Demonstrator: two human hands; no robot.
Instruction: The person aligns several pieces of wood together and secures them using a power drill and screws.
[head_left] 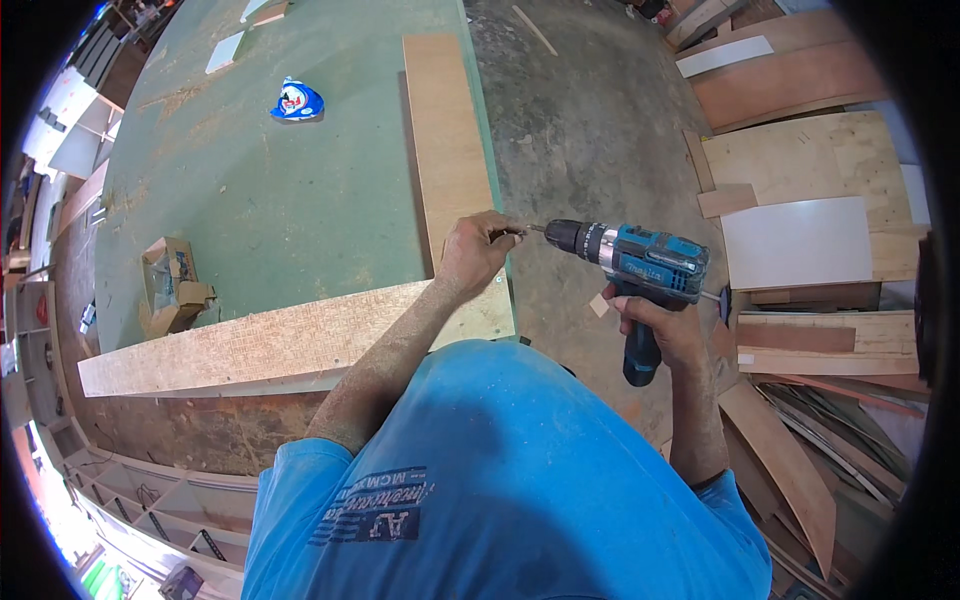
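My right hand (660, 325) is wrapped round the grip of a blue and black cordless drill (655, 262), held level beyond the table's right edge. Its chuck (568, 236) points left, toward my other hand. At the tip of the short bit (536, 229), the fingers of my left hand (478, 250) are pinched together. Whatever small thing they hold is too small to make out. Below that hand, two long wooden boards form a corner: one board (450, 140) runs away along the table edge, the other (250, 335) stretches left along the near side.
The green table (300, 190) carries a crumpled blue and white packet (297, 100), an open cardboard box (170, 285) and a small white offcut (225, 53). Plywood sheets and a white panel (797, 243) lie at the right, beyond the concrete floor (580, 130). Shelving frames (150, 490) stand at lower left.
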